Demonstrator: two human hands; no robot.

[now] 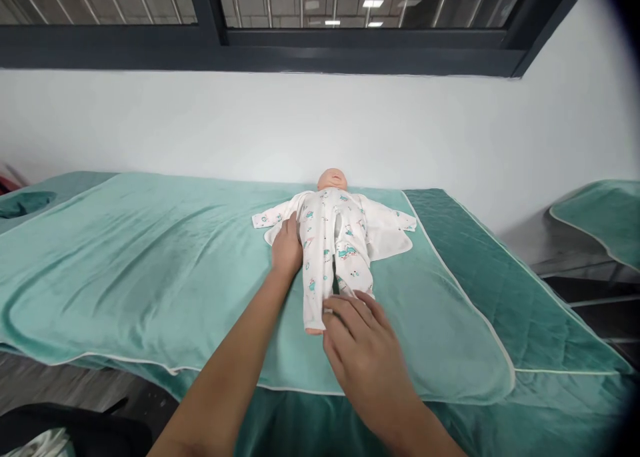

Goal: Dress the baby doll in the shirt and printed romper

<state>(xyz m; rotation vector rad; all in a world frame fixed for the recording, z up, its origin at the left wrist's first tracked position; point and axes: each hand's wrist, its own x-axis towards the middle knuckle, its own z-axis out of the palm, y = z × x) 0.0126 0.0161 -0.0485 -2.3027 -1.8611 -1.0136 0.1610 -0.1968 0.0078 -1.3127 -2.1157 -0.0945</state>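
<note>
So the pinkish baby doll with the smooth round head (333, 178) is lying on its back roughly mid-bed, head toward the plain white wall (200, 123). It's got white trousers with a little teal print (316, 257) and a matching white long-sleeved top (389, 242), hanging open and spread out both sides. Left hand (287, 249) is against the doll's side, fingers close together; can't tell if that grip has any fabric. Right hand (367, 350) is loosely curled over the far end of one leg and blocks the cuff, so no idea whether that grip's pinching anything.

Underneath there's a soft mint-green blanket with pale piping (175, 263) over a darker teal quilted bed cover (480, 290). The head's right by the wall, below a dark grey window frame (375, 49) with metal bars behind. Another green cloth (600, 217) sits off right, well apart, and something black (85, 430) is bottom left.
</note>
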